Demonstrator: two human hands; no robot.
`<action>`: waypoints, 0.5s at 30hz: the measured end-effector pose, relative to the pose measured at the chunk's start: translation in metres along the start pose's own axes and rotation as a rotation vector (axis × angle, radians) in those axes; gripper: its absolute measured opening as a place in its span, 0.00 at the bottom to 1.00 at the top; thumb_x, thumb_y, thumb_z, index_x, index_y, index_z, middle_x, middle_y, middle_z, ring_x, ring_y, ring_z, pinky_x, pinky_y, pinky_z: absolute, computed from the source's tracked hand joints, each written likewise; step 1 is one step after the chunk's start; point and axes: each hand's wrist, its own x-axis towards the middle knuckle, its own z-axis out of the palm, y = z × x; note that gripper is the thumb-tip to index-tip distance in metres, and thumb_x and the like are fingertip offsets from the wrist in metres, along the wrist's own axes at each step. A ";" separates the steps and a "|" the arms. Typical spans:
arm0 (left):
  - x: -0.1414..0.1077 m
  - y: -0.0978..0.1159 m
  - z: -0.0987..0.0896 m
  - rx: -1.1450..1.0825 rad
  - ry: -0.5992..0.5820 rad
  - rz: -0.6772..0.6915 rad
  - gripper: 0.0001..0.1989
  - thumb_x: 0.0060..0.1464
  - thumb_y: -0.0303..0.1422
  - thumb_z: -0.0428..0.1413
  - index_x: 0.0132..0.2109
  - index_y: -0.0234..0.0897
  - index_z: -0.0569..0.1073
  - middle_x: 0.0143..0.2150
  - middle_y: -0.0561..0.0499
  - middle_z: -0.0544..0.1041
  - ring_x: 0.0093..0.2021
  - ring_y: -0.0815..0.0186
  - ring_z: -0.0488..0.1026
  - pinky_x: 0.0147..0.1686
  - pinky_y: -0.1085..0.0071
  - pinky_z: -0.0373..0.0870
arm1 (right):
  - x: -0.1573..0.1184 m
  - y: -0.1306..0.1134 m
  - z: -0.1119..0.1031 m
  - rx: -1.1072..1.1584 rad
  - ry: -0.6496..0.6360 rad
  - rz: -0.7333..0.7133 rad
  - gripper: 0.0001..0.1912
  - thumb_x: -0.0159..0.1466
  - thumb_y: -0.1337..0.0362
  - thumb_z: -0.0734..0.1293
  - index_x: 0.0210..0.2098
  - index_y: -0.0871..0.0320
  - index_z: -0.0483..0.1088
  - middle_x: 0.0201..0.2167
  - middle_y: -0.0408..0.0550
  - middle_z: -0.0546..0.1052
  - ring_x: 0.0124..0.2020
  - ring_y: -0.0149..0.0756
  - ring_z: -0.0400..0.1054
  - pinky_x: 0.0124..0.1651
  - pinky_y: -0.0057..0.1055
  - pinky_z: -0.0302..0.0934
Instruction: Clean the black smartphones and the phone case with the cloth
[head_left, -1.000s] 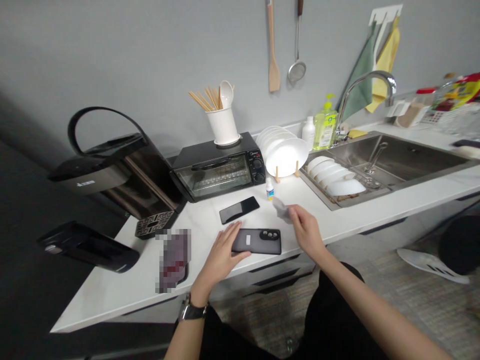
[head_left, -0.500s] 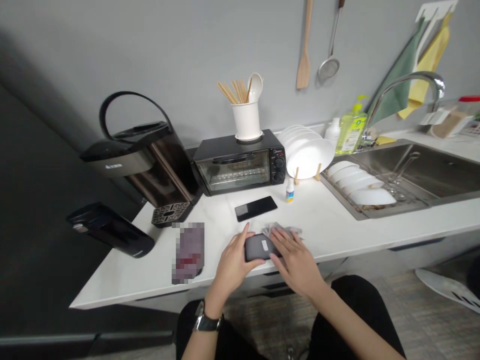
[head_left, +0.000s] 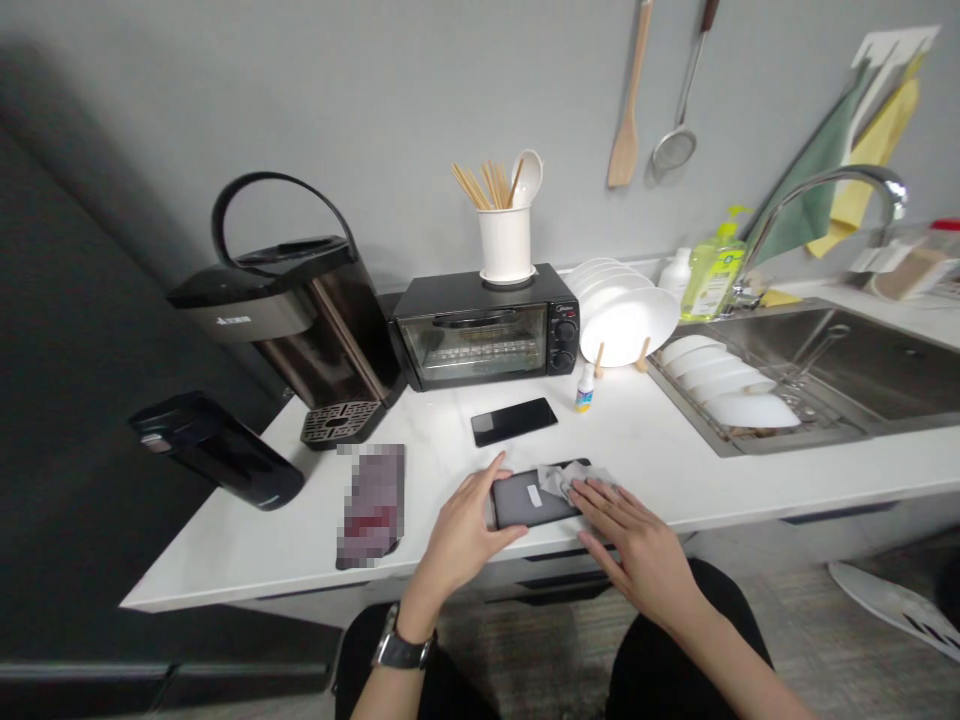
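A dark grey phone (head_left: pixel 517 500) with a small white label lies face down near the counter's front edge. My left hand (head_left: pixel 469 520) grips its left end, thumb along the near edge and fingers on the far edge. A crumpled grey cloth (head_left: pixel 559 480) rests over the phone's right part. On that cloth my right hand (head_left: pixel 630 540) presses with fingers together and the thumb held off below. Just behind lies a black phone (head_left: pixel 514 421), screen up. A small white bottle with a blue and yellow label (head_left: pixel 585 388) stands to its right.
A toaster oven (head_left: pixel 487 335) holds a white utensil pot (head_left: pixel 505 245) on top. White plates (head_left: pixel 630 325) stand in a rack beside the sink (head_left: pixel 885 400). On the left are a water dispenser (head_left: pixel 322 320), a dark flask (head_left: pixel 217 450) and a blurred-out item (head_left: pixel 373 505).
My right hand has slid right along the phone with the cloth, uncovering more of its back. My left hand keeps its grip. The whole view has shifted slightly.
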 end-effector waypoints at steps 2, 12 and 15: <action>0.001 0.000 -0.001 -0.010 -0.012 0.006 0.50 0.51 0.31 0.69 0.75 0.53 0.52 0.65 0.50 0.73 0.65 0.56 0.69 0.67 0.56 0.62 | 0.006 0.004 0.003 -0.034 0.024 0.054 0.31 0.74 0.55 0.62 0.73 0.54 0.57 0.72 0.51 0.62 0.72 0.52 0.57 0.69 0.55 0.60; 0.000 -0.011 0.005 0.014 0.002 -0.008 0.44 0.56 0.23 0.56 0.76 0.46 0.49 0.66 0.45 0.72 0.63 0.58 0.71 0.64 0.57 0.67 | 0.062 -0.100 0.031 0.299 -0.041 -0.056 0.35 0.70 0.47 0.66 0.67 0.65 0.66 0.66 0.61 0.69 0.68 0.50 0.64 0.71 0.47 0.58; -0.001 -0.006 0.003 0.015 0.008 0.004 0.44 0.57 0.26 0.59 0.75 0.49 0.49 0.64 0.48 0.74 0.63 0.59 0.72 0.63 0.58 0.68 | 0.041 -0.083 0.018 0.289 -0.058 -0.093 0.31 0.71 0.51 0.65 0.69 0.59 0.63 0.67 0.55 0.70 0.66 0.46 0.67 0.70 0.44 0.60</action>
